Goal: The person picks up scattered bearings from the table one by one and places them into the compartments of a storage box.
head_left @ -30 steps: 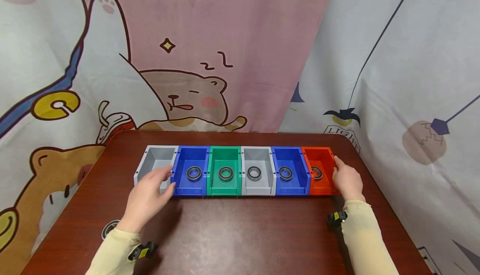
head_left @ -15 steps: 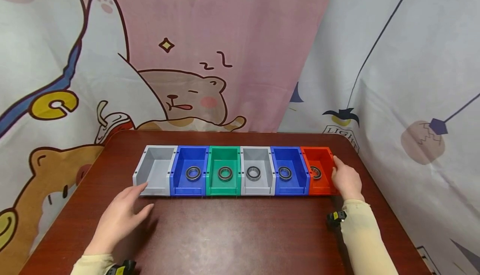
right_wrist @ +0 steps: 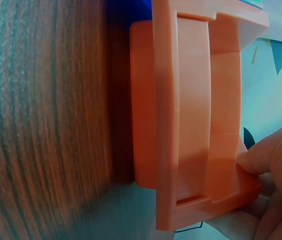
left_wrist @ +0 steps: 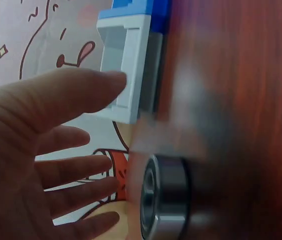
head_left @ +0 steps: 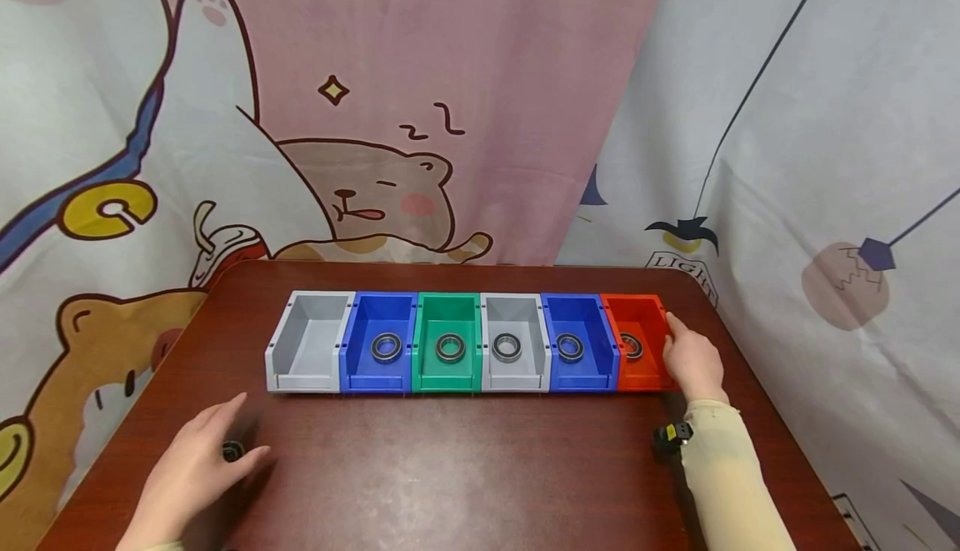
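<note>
My left hand (head_left: 191, 468), fingers spread and holding nothing, hovers over the left of the table. Partly behind it lies a ball bearing (head_left: 232, 451), a dark-and-silver ring; in the left wrist view this bearing (left_wrist: 173, 200) appears just past the fingertips, on the wood. At the far right, my right hand (head_left: 696, 361) grips the outer side wall of the red bin (right_wrist: 193, 110), thumb inside and the other fingers outside. One bearing (head_left: 634, 357) sits in the red bin, partly hidden by its left wall.
Left of the red bin, joined in a row, are a blue bin (head_left: 583, 383), a grey bin (head_left: 516, 383), a green bin (head_left: 447, 383) and another blue bin (head_left: 375, 383), each with one bearing. A grey bin (head_left: 307, 383) with nothing inside ends the row. A printed curtain (head_left: 510, 117) hangs behind.
My left hand has moved from above the leftmost bins down and left to the loose bearing on the table. The right hand keeps its grip on the red bin.
</note>
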